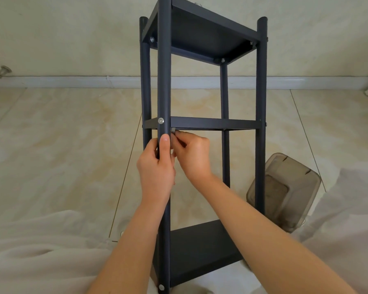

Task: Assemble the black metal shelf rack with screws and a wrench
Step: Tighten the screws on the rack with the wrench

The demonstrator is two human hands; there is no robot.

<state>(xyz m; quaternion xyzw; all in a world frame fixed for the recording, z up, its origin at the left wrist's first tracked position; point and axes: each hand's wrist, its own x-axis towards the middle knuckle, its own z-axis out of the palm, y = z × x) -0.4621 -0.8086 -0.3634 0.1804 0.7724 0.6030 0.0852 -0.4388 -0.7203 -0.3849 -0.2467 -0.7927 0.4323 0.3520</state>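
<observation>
The black metal shelf rack [212,124] lies tilted in front of me, with three shelves between four round posts. My left hand [155,166] grips the nearest post [164,81] just below the middle shelf, thumb laid along it. A silver screw head [161,120] shows on that post at the middle shelf. Behind the post, my right hand [192,154] pinches a small metal wrench [173,130] right under the middle shelf's corner. Another screw [161,287] sits at the post's near end.
A smoky translucent plastic container [285,192] lies on its side to the right of the rack. White cloth [40,251] covers my legs at the lower left and right. A beige tiled floor [62,134] meets a white baseboard [94,81] beyond.
</observation>
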